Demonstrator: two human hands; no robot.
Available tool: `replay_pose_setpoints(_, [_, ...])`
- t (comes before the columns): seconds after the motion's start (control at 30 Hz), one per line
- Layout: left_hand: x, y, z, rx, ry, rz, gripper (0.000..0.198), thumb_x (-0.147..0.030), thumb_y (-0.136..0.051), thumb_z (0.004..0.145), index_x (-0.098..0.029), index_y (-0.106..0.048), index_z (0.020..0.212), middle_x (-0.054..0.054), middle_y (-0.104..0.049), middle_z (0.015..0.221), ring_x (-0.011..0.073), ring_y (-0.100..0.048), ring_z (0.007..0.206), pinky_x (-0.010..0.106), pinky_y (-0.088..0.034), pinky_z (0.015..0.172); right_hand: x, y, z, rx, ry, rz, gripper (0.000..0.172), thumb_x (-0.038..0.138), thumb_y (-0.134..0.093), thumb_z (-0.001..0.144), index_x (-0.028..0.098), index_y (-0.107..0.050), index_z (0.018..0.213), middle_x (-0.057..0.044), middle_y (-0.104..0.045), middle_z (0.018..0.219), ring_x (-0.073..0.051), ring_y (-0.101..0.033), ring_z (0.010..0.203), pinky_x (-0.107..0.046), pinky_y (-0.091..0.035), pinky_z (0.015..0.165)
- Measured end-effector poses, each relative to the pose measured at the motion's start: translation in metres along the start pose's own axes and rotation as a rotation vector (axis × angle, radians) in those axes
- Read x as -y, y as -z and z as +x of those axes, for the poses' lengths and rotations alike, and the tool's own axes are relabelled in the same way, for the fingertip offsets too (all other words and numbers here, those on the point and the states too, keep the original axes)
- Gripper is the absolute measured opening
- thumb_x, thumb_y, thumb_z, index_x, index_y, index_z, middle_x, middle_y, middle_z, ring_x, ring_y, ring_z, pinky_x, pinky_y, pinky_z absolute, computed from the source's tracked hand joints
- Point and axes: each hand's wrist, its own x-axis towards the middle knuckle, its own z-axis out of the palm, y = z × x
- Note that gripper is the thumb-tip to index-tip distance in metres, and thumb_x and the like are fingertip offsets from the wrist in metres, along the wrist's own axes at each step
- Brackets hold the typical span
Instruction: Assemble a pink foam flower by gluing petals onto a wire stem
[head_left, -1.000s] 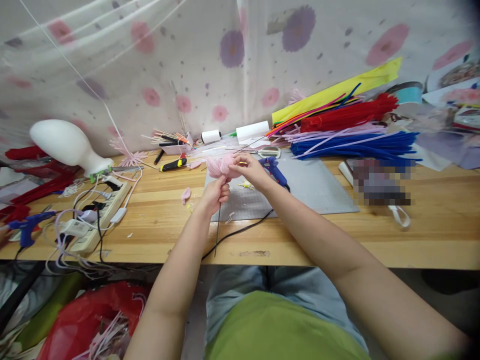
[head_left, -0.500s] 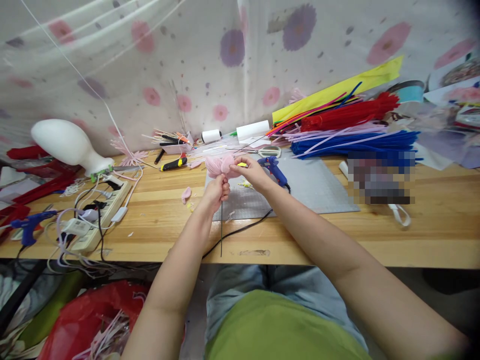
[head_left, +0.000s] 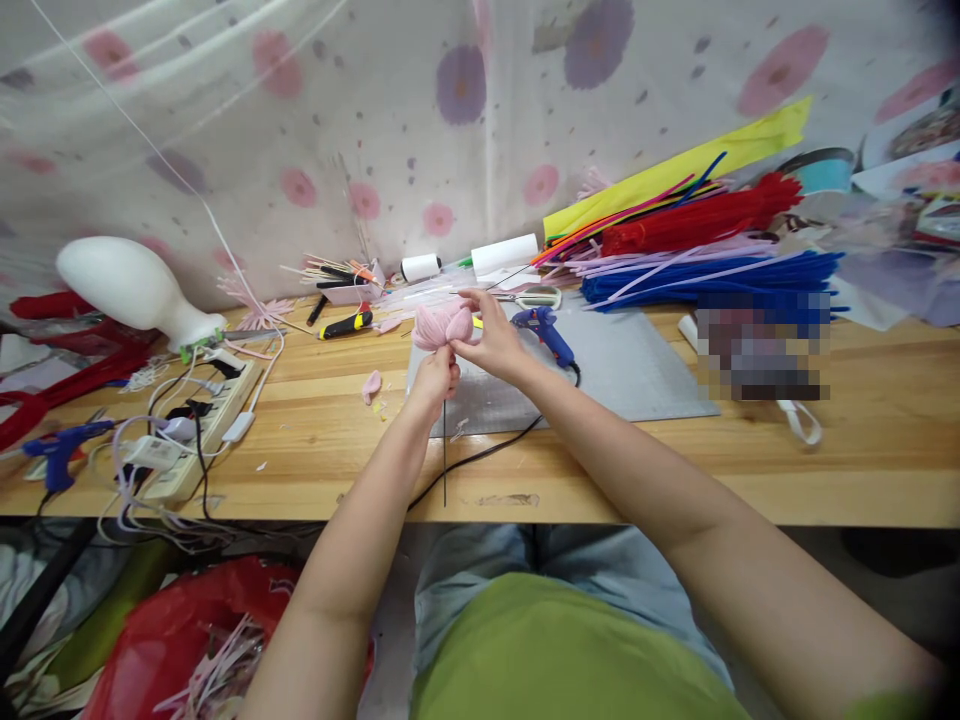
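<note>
A pink flower with layered, fuzzy-looking petals is held up over the left part of a grey mat. My left hand is closed around its thin dark stem, just under the petals, and the stem's lower end hangs down below the fist. At the flower's right side is my right hand, fingers spread, thumb close to the underside of the petals and forefinger above them. Whether its fingertips press on a petal cannot be made out. A loose pink petal lies on the table left of the mat.
A blue glue gun lies on the mat, its black cord trailing forward. Behind it are scissors and bundles of blue pipe cleaners. Left stand a power strip, a utility knife, a white foam head and another glue gun.
My right hand's fingers have moved from a pinch on the flower's right petal to a wider spread around that side. The left hand keeps its hold on the stem.
</note>
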Motion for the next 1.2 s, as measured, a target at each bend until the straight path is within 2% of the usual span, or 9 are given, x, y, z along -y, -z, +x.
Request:
replay_pose_setpoints(0.2, [0.001, 0.004, 0.001, 0.070, 0.013, -0.079, 0.031, -0.026, -0.039, 0.091, -0.019, -0.033, 0.062, -0.010, -0.021, 0.044, 0.0028, -0.015, 0.034, 0.016, -0.009, 0.037, -0.003, -0.006, 0.001, 0.012, -0.053, 0.054, 0.060, 0.019, -0.061, 0.065, 0.024, -0.042, 0.121, -0.009, -0.051, 0.123, -0.023, -0.052, 0.111, -0.041, -0.045, 0.094])
replay_pose_setpoints(0.33, [-0.001, 0.009, 0.002, 0.143, 0.077, -0.122, 0.032, -0.034, -0.048, 0.089, -0.018, -0.037, 0.064, -0.010, -0.021, 0.046, 0.0023, -0.015, 0.035, 0.014, -0.011, 0.036, -0.006, -0.008, 0.001, 0.028, -0.115, 0.145, 0.061, 0.021, -0.063, 0.065, 0.025, -0.041, 0.121, -0.010, -0.049, 0.127, -0.023, -0.052, 0.112, -0.042, -0.047, 0.090])
replay_pose_setpoints(0.43, [-0.006, 0.013, 0.006, 0.169, 0.129, -0.123, 0.033, -0.036, -0.046, 0.091, -0.018, -0.037, 0.064, -0.010, -0.020, 0.046, 0.0022, -0.016, 0.034, 0.013, -0.011, 0.035, -0.010, -0.006, 0.004, 0.042, -0.148, 0.215, 0.063, 0.026, -0.068, 0.063, 0.024, -0.041, 0.120, -0.011, -0.050, 0.126, -0.022, -0.052, 0.111, -0.042, -0.046, 0.091])
replay_pose_setpoints(0.6, [-0.020, 0.026, 0.026, 0.203, 0.269, -0.127, 0.034, -0.031, -0.033, 0.096, -0.018, -0.036, 0.064, -0.010, -0.019, 0.045, 0.0022, -0.016, 0.031, 0.012, -0.008, 0.033, -0.019, -0.001, 0.013, 0.041, -0.287, 0.278, 0.063, 0.034, -0.072, 0.061, 0.020, -0.042, 0.115, -0.009, -0.057, 0.109, -0.021, -0.055, 0.104, -0.039, -0.045, 0.090])
replay_pose_setpoints(0.77, [-0.030, 0.039, 0.047, 0.325, 0.417, -0.088, 0.034, -0.033, -0.038, 0.094, -0.018, -0.038, 0.063, -0.010, -0.020, 0.044, 0.0025, -0.017, 0.029, 0.012, -0.009, 0.030, -0.027, -0.012, 0.024, 0.134, -0.456, 0.290, 0.066, 0.027, -0.072, 0.057, 0.017, -0.042, 0.115, -0.001, -0.059, 0.083, -0.017, -0.058, 0.078, -0.035, -0.048, 0.075])
replay_pose_setpoints(0.87, [-0.029, 0.041, 0.055, 0.361, 0.372, 0.015, 0.029, -0.035, -0.046, 0.091, -0.017, -0.047, 0.068, -0.008, -0.030, 0.044, 0.0041, -0.028, 0.031, 0.013, -0.027, 0.033, -0.028, -0.020, 0.025, 0.103, -0.463, 0.265, 0.062, 0.025, -0.071, 0.058, 0.018, -0.043, 0.113, 0.002, -0.059, 0.079, -0.015, -0.057, 0.072, -0.032, -0.048, 0.071])
replay_pose_setpoints(0.97, [-0.025, 0.040, 0.059, 0.308, 0.250, 0.171, 0.024, -0.034, -0.055, 0.087, -0.015, -0.054, 0.074, -0.001, -0.049, 0.052, 0.0076, -0.047, 0.042, 0.019, -0.045, 0.045, -0.028, -0.023, 0.022, 0.081, -0.426, 0.186, 0.057, 0.023, -0.070, 0.057, 0.021, -0.046, 0.109, 0.002, -0.061, 0.080, -0.015, -0.058, 0.072, -0.031, -0.048, 0.072])
replay_pose_setpoints(1.07, [-0.024, 0.038, 0.059, 0.251, 0.175, 0.280, 0.023, -0.031, -0.055, 0.086, -0.014, -0.055, 0.071, 0.000, -0.053, 0.055, 0.0077, -0.049, 0.043, 0.020, -0.044, 0.046, -0.028, -0.023, 0.019, 0.085, -0.392, 0.144, 0.054, 0.021, -0.069, 0.058, 0.022, -0.048, 0.108, 0.002, -0.063, 0.081, -0.016, -0.060, 0.074, -0.032, -0.048, 0.072])
replay_pose_setpoints(1.2, [-0.021, 0.037, 0.059, 0.226, 0.087, 0.329, 0.025, -0.028, -0.053, 0.086, -0.014, -0.052, 0.066, -0.001, -0.048, 0.054, 0.0050, -0.040, 0.039, 0.016, -0.029, 0.037, -0.027, -0.020, 0.018, 0.102, -0.352, 0.126, 0.054, 0.021, -0.069, 0.058, 0.023, -0.048, 0.108, 0.002, -0.064, 0.080, -0.017, -0.061, 0.075, -0.032, -0.048, 0.073])
